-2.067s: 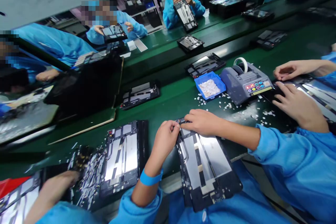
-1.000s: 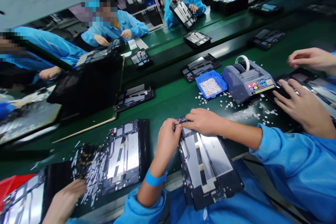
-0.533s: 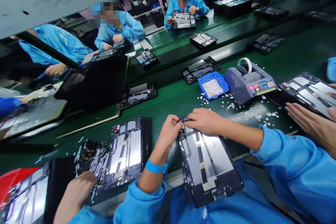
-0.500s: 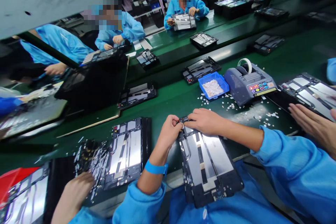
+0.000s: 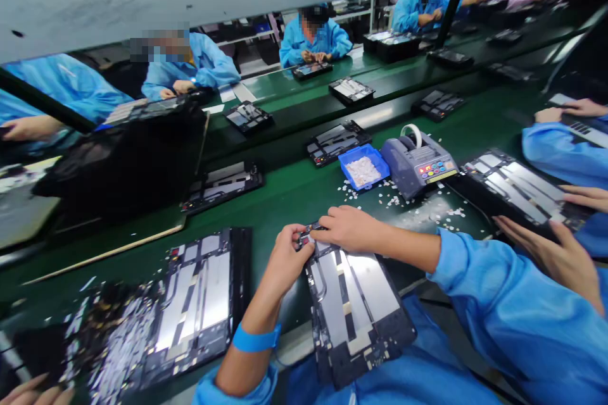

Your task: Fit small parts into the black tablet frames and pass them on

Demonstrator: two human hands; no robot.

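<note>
Dozens of thin strips [image 5: 118, 335] were heaped on the green counter [image 5: 289, 199], just beside a stack of opened flat units [image 5: 194, 304], at left. At centre, a single opened device [image 5: 356, 304] was tilted from the counter's near edge over the person's lap, its silvery plates and dark cables left exposed. The left hand [image 5: 285, 259] was curled at its upper left corner, thumb and forefinger slightly parted; whether anything was pinched there could not be told. Beside it, the right hand [image 5: 351, 228] was laid along the top edge with fingers bent, its grip partly hidden. Plates and cables appeared already placed; the corner was judged unfinished, and no cover had been fitted over the insides. Farther right, white bits were held in a blue tray [image 5: 361, 152] beside a tape dispenser [image 5: 418, 164], and another opened unit [image 5: 517, 183] was attended by a co-worker's hand [image 5: 563, 259].
</note>
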